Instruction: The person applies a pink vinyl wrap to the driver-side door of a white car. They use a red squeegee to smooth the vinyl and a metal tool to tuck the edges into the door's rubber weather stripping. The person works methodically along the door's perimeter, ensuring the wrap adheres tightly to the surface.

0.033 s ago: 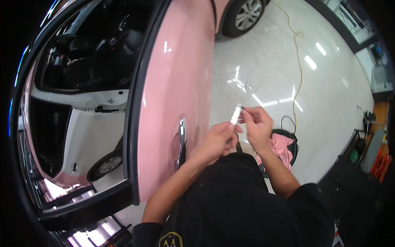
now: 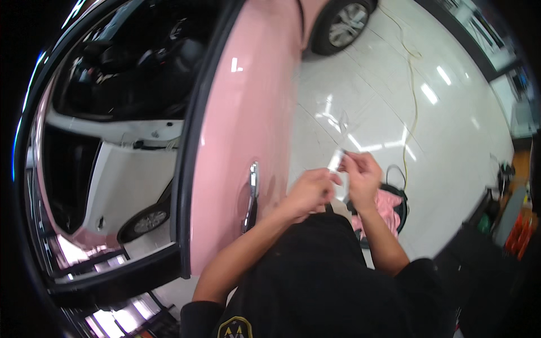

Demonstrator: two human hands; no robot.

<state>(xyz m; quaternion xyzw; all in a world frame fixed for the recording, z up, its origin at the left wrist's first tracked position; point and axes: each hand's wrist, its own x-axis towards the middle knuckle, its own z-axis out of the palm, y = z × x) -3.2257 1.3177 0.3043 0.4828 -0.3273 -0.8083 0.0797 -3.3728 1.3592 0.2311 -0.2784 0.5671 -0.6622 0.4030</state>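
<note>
In front of my body, beside a pink car door (image 2: 242, 118), my two hands meet on a small white strip-like piece (image 2: 336, 160) with a dark end. Its exact kind is too blurred to make out. My left hand (image 2: 311, 192) is closed around its lower end, fingers curled. The fingers of my right hand (image 2: 363, 176) pinch it near the dark upper end. A chrome door handle (image 2: 253, 183) sits on the door, to the left of my left hand and apart from it.
A black bin (image 2: 403, 205) holding crumpled pink sheet material (image 2: 389, 209) stands on the glossy tiled floor (image 2: 451, 152), right of my right forearm. A yellow cord (image 2: 413, 96) runs along the floor. The car's wheel (image 2: 345, 27) is farther ahead. Dark shelving and orange items (image 2: 519, 234) line the right side.
The view has shifted slightly. My hands appear a little farther right, still together on the white piece.
</note>
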